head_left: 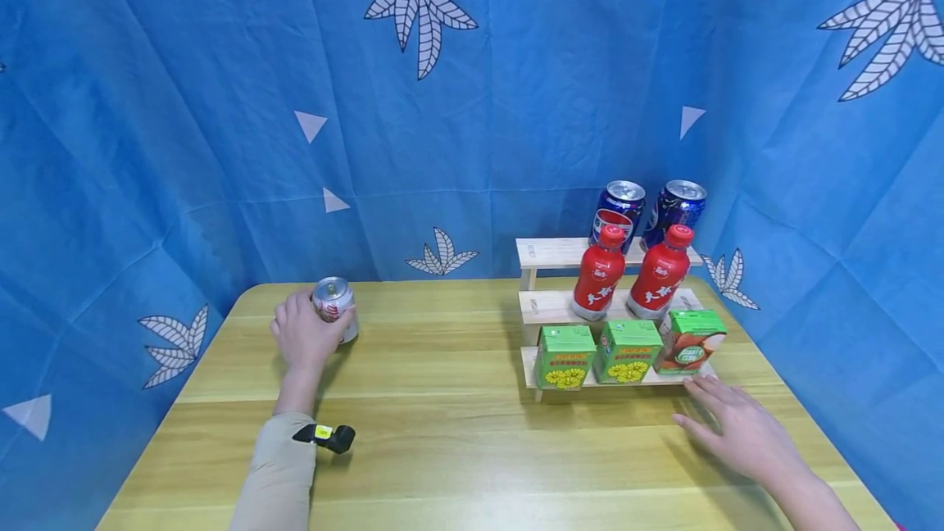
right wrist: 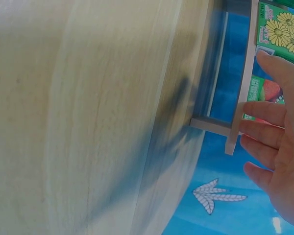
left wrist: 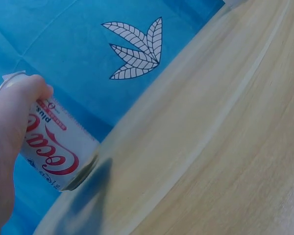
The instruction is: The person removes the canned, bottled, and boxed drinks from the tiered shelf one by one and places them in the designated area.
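At the table's far left, my left hand (head_left: 306, 328) grips a white Coca-Cola can (head_left: 333, 298) with red lettering. In the left wrist view the thumb lies across the upper part of the can (left wrist: 54, 147); whether its base touches the table cannot be told. My right hand (head_left: 737, 424) is held with fingers extended beside the lowest step of a three-step wooden rack (head_left: 549, 251), just below a green carton with a brown fruit picture (head_left: 689, 342). Nothing is held in the right hand (right wrist: 284, 137); its fingertips appear close to the step's edge.
Two green cartons with yellow flowers (head_left: 565, 357) share the rack's lowest step. Two red bottles (head_left: 599, 273) stand on the middle step, two blue cans (head_left: 618, 211) on top. A blue patterned cloth (head_left: 442, 146) hangs behind the wooden table (head_left: 442, 433).
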### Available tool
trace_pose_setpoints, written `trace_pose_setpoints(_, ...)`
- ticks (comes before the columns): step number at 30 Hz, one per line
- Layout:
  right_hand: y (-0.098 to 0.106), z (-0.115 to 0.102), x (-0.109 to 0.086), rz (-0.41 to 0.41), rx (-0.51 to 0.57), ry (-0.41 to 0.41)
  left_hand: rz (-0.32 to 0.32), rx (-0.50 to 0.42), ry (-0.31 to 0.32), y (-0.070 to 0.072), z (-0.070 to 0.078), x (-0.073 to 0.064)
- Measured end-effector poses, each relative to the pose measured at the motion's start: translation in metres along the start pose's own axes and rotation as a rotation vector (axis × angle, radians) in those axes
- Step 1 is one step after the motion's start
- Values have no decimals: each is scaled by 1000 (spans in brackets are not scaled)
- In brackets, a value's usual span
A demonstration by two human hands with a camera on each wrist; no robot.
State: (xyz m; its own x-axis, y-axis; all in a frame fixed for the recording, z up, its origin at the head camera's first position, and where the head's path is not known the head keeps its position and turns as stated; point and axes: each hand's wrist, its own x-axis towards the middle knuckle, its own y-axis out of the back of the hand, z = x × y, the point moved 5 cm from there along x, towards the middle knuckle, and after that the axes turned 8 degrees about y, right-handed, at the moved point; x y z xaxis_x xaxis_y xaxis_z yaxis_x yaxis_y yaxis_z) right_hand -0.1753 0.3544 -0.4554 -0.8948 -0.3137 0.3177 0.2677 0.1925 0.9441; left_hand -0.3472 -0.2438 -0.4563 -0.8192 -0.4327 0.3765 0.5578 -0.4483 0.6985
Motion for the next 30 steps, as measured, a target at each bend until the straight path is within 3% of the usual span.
trace_pose_setpoints(21, 0, -1, -1, -20, 1, -11, -25, -17, 47, -6, -16, 0)
trace_pose_setpoints(30, -1, -1, 0, -25, -2, -14, -56, 0, 38, -5, -16, 3)
